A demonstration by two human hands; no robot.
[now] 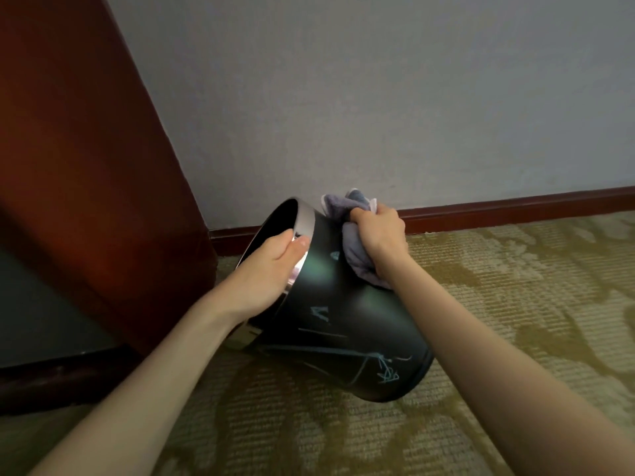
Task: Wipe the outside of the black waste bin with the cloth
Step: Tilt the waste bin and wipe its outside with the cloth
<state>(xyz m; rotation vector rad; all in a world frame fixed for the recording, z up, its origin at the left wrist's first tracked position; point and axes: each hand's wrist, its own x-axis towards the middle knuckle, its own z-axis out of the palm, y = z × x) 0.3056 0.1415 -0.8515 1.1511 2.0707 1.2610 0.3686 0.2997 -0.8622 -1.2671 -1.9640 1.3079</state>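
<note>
Big stuff first: patterned carpet (481, 321) fills the lower half of the frame, pale wall (378, 97) up top w/ a dark baseboard (515, 204) running along it, and a reddish wood panel (86, 149) on the left.

Black waste bin (343, 321) sits center frame, tipped over at an angle w/ its mouth pointing upper left and its base low right on the carpet. Imo that tilt is on purpose, it turns the side wall up so it's reachable w/o crouching around it. There are light scribble marks (386, 371) toward the base and mid-side, not touched yet, so prob plenty left to wipe.

Left hand (271, 266) hooks over the silver rim (305, 218), thumb on the outside, fingers inside, grip clamped on the rim to keep the bin from rolling.

Right hand (376, 231) is fisted tight around the bunched greyish cloth (357, 259), pressing it against the bin's upper side, center frame just below the baseboard. Bunching gives a thicker pad to push with, I'd guess.
</note>
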